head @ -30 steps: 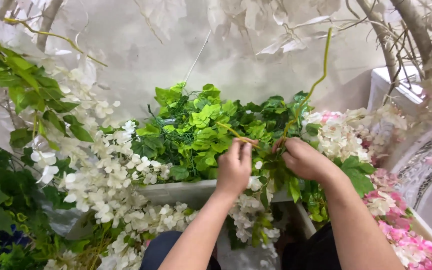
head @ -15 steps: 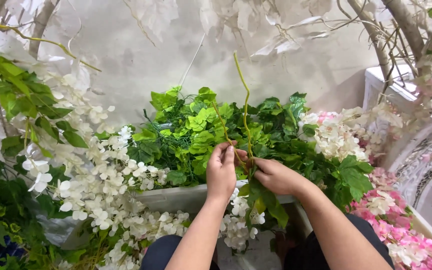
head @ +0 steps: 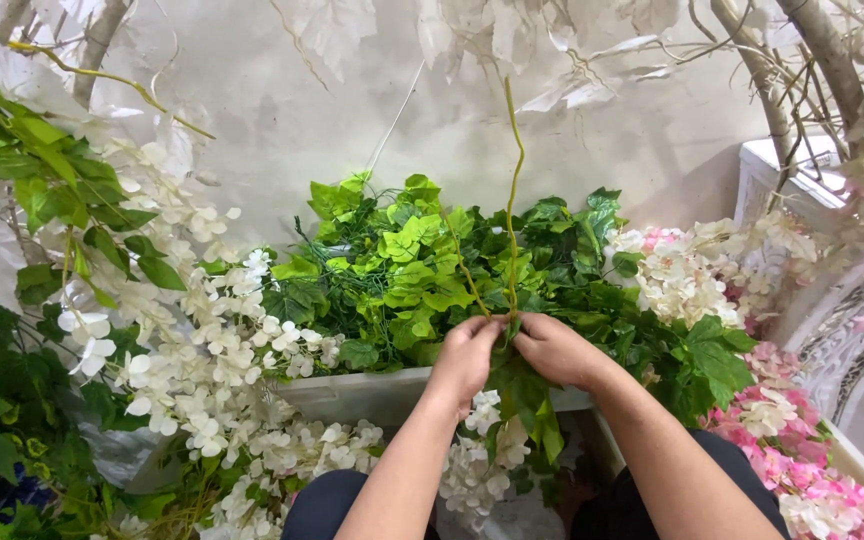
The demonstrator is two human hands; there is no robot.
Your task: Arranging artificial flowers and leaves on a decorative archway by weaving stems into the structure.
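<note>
I'm pinching the green vine stem (head: 512, 200) with both hands, left hand (head: 467, 352) and right hand (head: 554, 350) closed on it, above the grey tub (head: 352, 392).

White blossoms (head: 202, 370) left, pink flowers (head: 812, 480) right, pale wall (head: 352, 110) behind.

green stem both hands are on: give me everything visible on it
The yellow-green stem is thin, bare and slightly wavy, plastic-looking. It stands nearly upright, rising from between the left hand and right hand, which pinch its base together. Dark green leaves hang below the hands. It sits over a heap of leafy green vines in a grey tub.
</note>
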